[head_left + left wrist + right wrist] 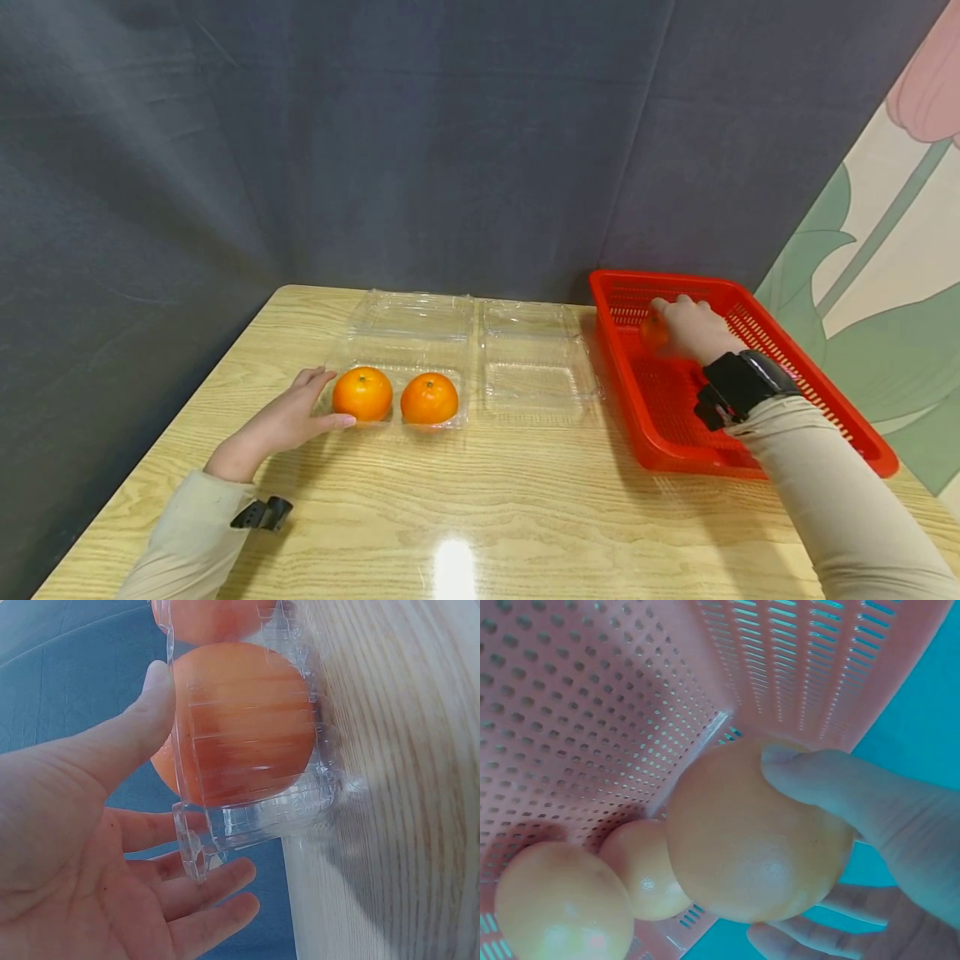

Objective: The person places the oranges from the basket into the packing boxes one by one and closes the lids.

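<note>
My right hand (697, 327) is inside the red plastic basket (652, 442) and holds an orange (742, 832), thumb on one side and fingers on the other. Two more oranges lie beside it in the right wrist view, one nearer (562, 904) and one partly hidden behind the held fruit (641, 862). My left hand (296, 414) is at the left end of a clear plastic clamshell box (397, 427), its thumb along the rim and its fingers loosely extended past the corner. Inside that box sit two oranges side by side, a left one (363, 394) and a right one (429, 398).
A second clear clamshell box (536, 379), lid laid back, stands between the filled box and the basket. All rest on a light wooden table (525, 517). A dark cloth (450, 150) hangs behind the table, and a flower-patterned panel (892, 275) is at the right.
</note>
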Tool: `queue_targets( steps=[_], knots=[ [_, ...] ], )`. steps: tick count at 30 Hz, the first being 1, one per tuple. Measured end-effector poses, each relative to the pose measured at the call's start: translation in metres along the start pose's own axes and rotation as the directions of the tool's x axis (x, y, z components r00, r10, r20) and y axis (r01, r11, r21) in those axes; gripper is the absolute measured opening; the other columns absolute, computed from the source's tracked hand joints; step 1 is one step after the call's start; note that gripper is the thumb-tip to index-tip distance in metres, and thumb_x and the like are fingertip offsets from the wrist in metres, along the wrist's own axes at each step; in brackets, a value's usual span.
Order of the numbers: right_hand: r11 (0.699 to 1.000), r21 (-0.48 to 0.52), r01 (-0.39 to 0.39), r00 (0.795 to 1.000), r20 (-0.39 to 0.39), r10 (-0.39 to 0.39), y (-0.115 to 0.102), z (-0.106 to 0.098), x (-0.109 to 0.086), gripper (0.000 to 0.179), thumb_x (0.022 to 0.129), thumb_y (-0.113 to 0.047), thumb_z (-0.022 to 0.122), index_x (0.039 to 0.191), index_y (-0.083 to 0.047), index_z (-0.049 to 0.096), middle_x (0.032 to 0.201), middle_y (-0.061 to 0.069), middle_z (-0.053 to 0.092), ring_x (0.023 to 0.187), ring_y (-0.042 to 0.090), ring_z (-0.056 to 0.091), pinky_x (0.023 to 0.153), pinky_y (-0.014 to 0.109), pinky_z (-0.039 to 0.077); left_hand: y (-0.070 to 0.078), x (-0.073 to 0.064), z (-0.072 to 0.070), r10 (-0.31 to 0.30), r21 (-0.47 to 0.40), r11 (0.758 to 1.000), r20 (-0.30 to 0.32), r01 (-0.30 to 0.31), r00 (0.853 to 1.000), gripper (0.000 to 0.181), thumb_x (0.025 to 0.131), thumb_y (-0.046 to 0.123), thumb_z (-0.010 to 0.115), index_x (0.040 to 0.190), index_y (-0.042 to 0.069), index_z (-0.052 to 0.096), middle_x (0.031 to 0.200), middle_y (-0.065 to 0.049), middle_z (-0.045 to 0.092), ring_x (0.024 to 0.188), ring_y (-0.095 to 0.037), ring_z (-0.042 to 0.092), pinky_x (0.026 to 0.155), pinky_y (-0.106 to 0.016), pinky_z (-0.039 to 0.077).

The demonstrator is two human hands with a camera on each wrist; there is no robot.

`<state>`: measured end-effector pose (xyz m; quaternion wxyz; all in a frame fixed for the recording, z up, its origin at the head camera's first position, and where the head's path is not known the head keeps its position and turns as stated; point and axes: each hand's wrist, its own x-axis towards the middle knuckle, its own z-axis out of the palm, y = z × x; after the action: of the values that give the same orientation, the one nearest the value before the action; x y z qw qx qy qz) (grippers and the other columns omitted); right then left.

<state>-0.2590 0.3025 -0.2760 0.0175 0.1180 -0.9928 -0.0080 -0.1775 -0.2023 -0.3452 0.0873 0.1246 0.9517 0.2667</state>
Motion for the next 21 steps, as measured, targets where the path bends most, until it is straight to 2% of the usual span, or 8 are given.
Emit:
queue_targets(
  steps=[13,21],
  knots=[
    [1.000,0.009,-0.018,1.000,0.012,0.018,-0.0019,-0.0078,-0.0012,0.063,0.069,-0.015,0.077,0.123,0.002,0.048,0.105,0.033,0.052,0.091,0.052,0.048,0.061,0.056,0.049,0.0006,-0.0001,0.0000,-0.004,-0.006,1.000,0.005,0.004,1.000,0.088,0.085,0.046,0.063,0.141,-0.011,0.025,0.146,-0.036,0.017,0.128,-0.056,0.031,0.098,-0.065,0.034],
    [1.000,0.016,-0.005,0.999,-0.035,0.006,-0.0036,-0.0080,-0.0021,0.061,0.069,-0.017,0.076,0.121,0.002,0.049,0.104,0.034,0.052,0.089,0.053,0.048,0.058,0.056,0.049,-0.0001,0.0003,-0.0003,-0.004,-0.001,1.000,0.002,0.004,1.000,0.089,0.085,0.046,0.063,0.141,-0.011,0.025,0.146,-0.036,0.017,0.128,-0.056,0.031,0.098,-0.065,0.034]
  ],
)
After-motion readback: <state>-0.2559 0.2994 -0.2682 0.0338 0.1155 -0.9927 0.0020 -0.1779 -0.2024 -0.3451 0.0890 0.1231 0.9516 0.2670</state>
